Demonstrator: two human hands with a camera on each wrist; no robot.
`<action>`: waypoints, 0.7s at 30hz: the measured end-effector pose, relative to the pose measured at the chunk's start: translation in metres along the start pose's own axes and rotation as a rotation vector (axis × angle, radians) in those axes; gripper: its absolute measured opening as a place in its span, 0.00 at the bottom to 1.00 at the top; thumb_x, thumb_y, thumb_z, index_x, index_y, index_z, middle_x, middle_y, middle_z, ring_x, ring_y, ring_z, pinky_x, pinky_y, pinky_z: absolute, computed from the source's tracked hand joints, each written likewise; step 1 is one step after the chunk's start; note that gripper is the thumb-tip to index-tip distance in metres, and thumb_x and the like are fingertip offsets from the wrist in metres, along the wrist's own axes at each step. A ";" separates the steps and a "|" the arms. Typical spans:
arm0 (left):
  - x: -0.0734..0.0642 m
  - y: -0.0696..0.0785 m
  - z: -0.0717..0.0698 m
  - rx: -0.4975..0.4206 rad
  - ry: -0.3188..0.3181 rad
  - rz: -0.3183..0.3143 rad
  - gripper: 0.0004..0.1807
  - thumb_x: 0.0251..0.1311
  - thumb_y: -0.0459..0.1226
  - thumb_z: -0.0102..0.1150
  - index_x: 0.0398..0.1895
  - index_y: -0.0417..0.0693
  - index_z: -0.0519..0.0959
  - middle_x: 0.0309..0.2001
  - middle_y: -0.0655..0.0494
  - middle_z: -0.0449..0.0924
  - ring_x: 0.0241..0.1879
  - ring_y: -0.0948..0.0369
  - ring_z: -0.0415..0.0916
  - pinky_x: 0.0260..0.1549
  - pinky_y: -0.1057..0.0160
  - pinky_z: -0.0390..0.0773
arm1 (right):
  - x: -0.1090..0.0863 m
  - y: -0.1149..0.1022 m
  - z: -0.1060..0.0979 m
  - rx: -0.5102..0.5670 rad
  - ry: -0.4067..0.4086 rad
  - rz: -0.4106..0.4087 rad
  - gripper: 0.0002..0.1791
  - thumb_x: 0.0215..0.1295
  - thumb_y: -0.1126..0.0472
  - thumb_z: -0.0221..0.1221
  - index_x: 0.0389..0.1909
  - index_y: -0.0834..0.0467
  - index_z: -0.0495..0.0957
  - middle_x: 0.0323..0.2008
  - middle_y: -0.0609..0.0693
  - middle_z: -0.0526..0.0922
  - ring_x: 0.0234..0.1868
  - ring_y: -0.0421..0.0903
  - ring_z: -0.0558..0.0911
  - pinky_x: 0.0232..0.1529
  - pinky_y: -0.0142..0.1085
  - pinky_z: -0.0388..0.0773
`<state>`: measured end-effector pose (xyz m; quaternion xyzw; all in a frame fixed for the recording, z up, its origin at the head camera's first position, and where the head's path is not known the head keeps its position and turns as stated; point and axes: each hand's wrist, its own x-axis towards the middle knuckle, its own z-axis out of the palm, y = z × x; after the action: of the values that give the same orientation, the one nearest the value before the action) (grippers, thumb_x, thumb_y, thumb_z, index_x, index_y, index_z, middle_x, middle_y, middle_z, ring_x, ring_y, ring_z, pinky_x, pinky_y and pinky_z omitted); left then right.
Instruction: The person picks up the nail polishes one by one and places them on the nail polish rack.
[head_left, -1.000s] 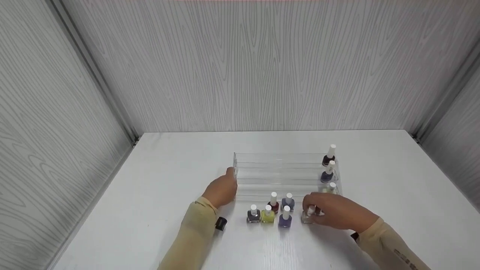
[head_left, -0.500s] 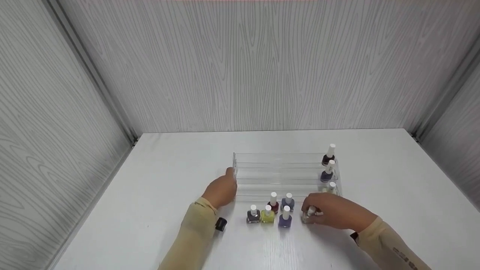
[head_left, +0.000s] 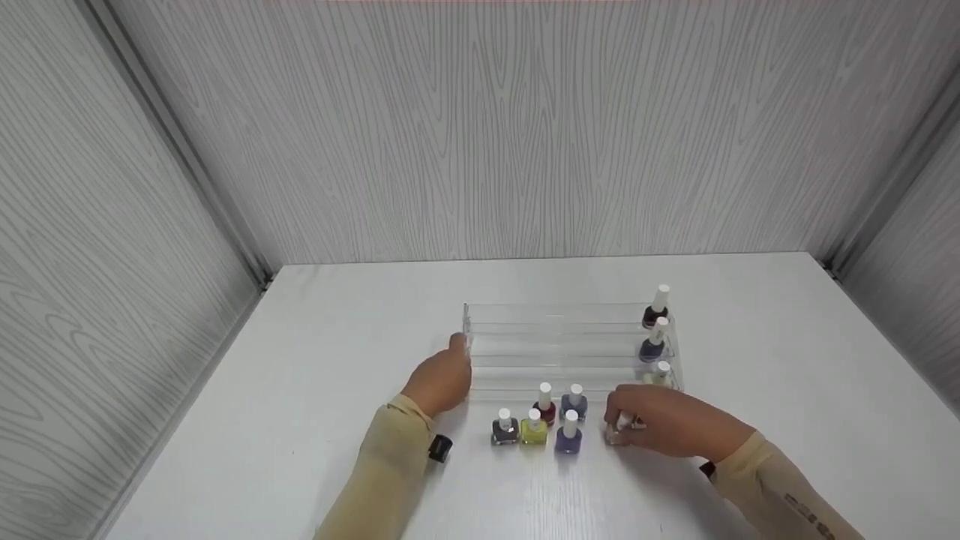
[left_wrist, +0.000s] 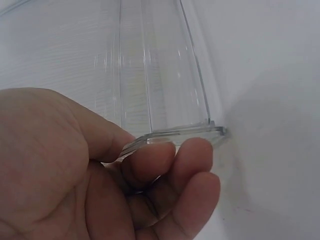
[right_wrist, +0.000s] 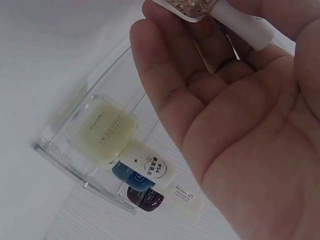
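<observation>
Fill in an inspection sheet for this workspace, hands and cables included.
Surface: white tabletop.
Job's things: clear rack with maroon bottle, navy bottle and pale bottle at its right end; charcoal bottle, yellow bottle, red bottle, blue-grey bottle and purple bottle upright on the tabletop in front.
Clutter: black object at the left sleeve, black piece at the right sleeve; what these are, cannot tell.
Left hand: grips the rack's left end.
Right hand: holds glitter bottle before the rack's right end.
Cables: nothing seen.
Surroundings: grey wood-grain panels behind and at both sides.

Glitter bottle [right_wrist: 192,7] — partly beyond the right wrist view's top edge
</observation>
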<state>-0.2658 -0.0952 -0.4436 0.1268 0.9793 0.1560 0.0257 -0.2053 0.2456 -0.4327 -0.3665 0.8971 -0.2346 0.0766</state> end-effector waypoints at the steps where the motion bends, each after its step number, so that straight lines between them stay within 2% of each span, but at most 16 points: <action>1: 0.000 0.000 0.000 -0.004 -0.002 -0.003 0.27 0.81 0.35 0.41 0.74 0.24 0.56 0.33 0.37 0.84 0.30 0.50 0.83 0.34 0.48 0.83 | -0.001 0.001 -0.001 0.000 -0.006 0.012 0.05 0.67 0.58 0.69 0.38 0.50 0.81 0.39 0.40 0.82 0.41 0.40 0.81 0.43 0.39 0.80; 5: 0.000 -0.001 -0.002 -0.014 -0.010 -0.004 0.26 0.81 0.36 0.41 0.73 0.25 0.58 0.36 0.36 0.85 0.33 0.49 0.83 0.37 0.48 0.83 | -0.003 0.007 -0.004 -0.003 -0.017 0.064 0.06 0.66 0.58 0.69 0.37 0.50 0.80 0.38 0.39 0.80 0.41 0.40 0.80 0.44 0.40 0.79; 8: 0.000 -0.002 -0.004 -0.010 -0.010 0.014 0.25 0.81 0.36 0.43 0.72 0.26 0.60 0.40 0.35 0.85 0.36 0.48 0.84 0.38 0.47 0.83 | -0.005 0.009 -0.004 -0.003 -0.016 0.061 0.06 0.67 0.58 0.69 0.36 0.50 0.80 0.38 0.39 0.80 0.41 0.39 0.80 0.43 0.40 0.79; 11: -0.001 -0.005 -0.006 -0.056 -0.015 0.003 0.27 0.80 0.38 0.44 0.73 0.28 0.61 0.49 0.32 0.84 0.47 0.43 0.85 0.48 0.45 0.82 | -0.005 0.009 -0.002 -0.006 -0.019 0.041 0.06 0.67 0.59 0.69 0.37 0.51 0.80 0.38 0.39 0.80 0.40 0.38 0.80 0.42 0.39 0.79; 15: -0.004 -0.007 -0.010 -0.159 -0.020 -0.047 0.30 0.79 0.42 0.45 0.77 0.35 0.60 0.64 0.34 0.77 0.62 0.41 0.78 0.61 0.42 0.75 | -0.005 0.010 -0.002 -0.042 -0.038 0.029 0.07 0.65 0.63 0.68 0.41 0.54 0.80 0.38 0.40 0.81 0.40 0.37 0.79 0.42 0.39 0.80; 19: -0.003 -0.005 -0.014 -0.186 0.024 -0.052 0.29 0.79 0.42 0.46 0.77 0.38 0.63 0.63 0.37 0.79 0.55 0.46 0.82 0.56 0.44 0.78 | -0.007 0.009 -0.005 -0.070 -0.049 0.019 0.12 0.64 0.64 0.68 0.46 0.56 0.80 0.41 0.41 0.81 0.43 0.40 0.81 0.46 0.42 0.80; 21: -0.002 -0.004 -0.015 -0.183 0.059 -0.047 0.28 0.78 0.41 0.48 0.75 0.38 0.65 0.56 0.39 0.84 0.46 0.50 0.84 0.49 0.46 0.80 | -0.007 0.008 -0.008 -0.074 -0.042 0.021 0.13 0.65 0.61 0.68 0.48 0.57 0.80 0.43 0.41 0.81 0.44 0.40 0.80 0.48 0.43 0.80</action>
<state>-0.2661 -0.1041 -0.4306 0.0962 0.9639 0.2480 0.0119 -0.2072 0.2584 -0.4300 -0.3643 0.9072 -0.1926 0.0845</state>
